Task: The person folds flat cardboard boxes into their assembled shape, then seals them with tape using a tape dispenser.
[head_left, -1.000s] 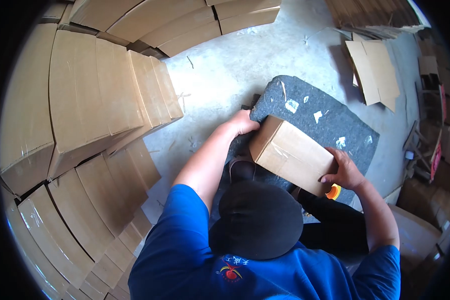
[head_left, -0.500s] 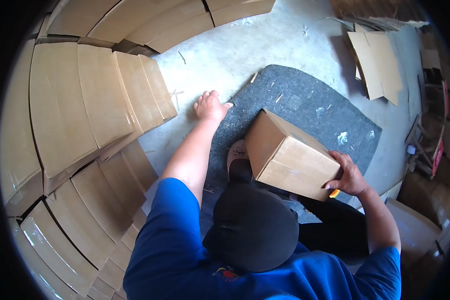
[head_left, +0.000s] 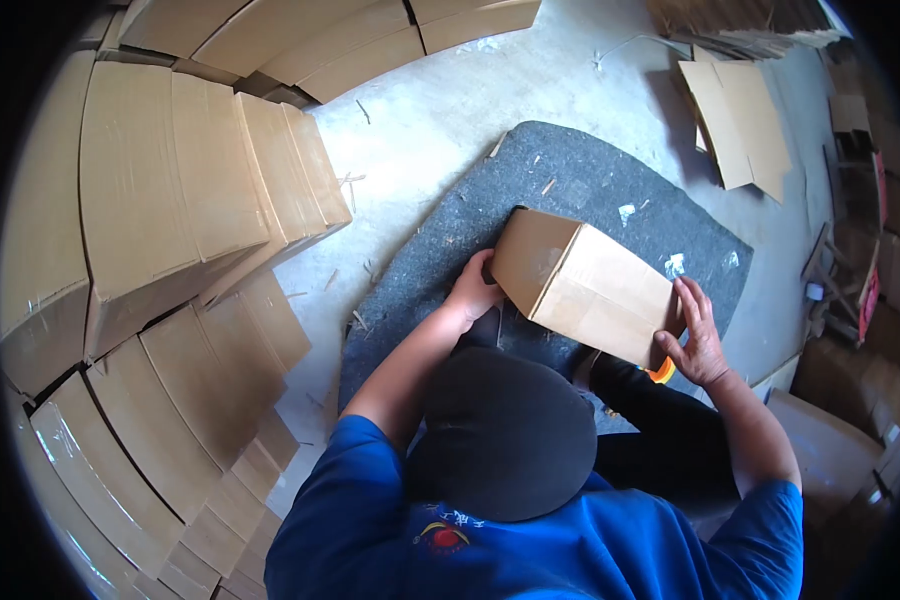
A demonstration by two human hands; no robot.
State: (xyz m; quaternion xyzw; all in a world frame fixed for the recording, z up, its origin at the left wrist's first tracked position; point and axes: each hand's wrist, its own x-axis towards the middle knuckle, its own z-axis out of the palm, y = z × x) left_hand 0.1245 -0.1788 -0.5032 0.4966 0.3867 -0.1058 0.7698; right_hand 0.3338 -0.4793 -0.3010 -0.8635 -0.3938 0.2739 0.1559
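Note:
A closed cardboard box (head_left: 610, 287) sits tilted over a dark mat, in front of my knees. My left hand (head_left: 473, 288) is against its left end, with the fingertips hidden behind the box. At the right end, my right hand (head_left: 697, 338) grips the box, with its thumb on the near face and fingers along the far edge. A small orange-yellow item (head_left: 662, 371), perhaps a tape roll, shows below the right end; I cannot make out its kind.
The dark grey mat (head_left: 420, 255) lies on a concrete floor (head_left: 430, 120). Stacked cardboard boxes (head_left: 130, 170) stand along the left and far left. Flattened cardboard sheets (head_left: 735, 120) lie at the far right. Scraps of clear plastic (head_left: 675, 265) dot the mat.
My left hand has moved back from the mat's left edge onto the box's left end. The box has turned and shifted slightly away from me, with my right hand still on it.

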